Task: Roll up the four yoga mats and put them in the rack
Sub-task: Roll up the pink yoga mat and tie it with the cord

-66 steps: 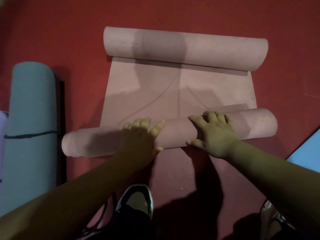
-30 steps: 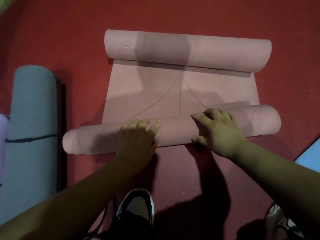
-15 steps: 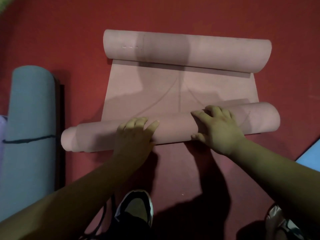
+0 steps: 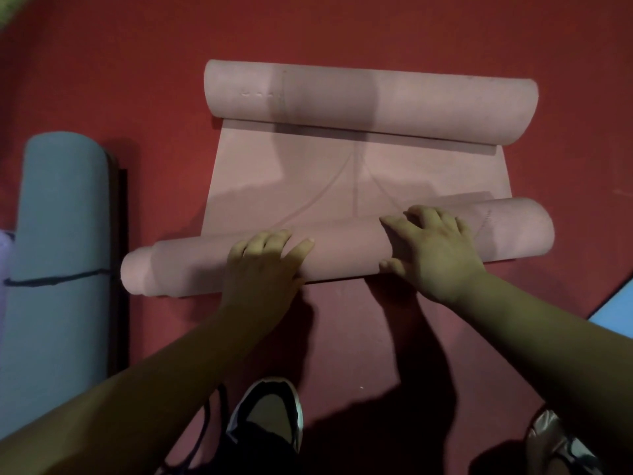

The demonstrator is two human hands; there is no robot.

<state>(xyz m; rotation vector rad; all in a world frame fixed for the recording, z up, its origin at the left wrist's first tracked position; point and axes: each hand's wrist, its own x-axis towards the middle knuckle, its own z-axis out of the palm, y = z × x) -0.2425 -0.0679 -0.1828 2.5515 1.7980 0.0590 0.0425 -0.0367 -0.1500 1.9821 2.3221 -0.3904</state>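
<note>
Grip: left hand (image 4: 263,265), right hand (image 4: 436,250) flat atop half-rolled pink mat (image 4: 342,250)

Matt foam pink mat (image 4: 342,180).

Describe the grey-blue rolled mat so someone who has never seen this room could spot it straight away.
On the red floor, look left of the half-rolled pink mat in the middle. There the grey-blue mat lies fully rolled, running away from the viewer. Unlike the lilac mat at its left and the light blue mat at the far right, it has a thin dark band around it.
</note>
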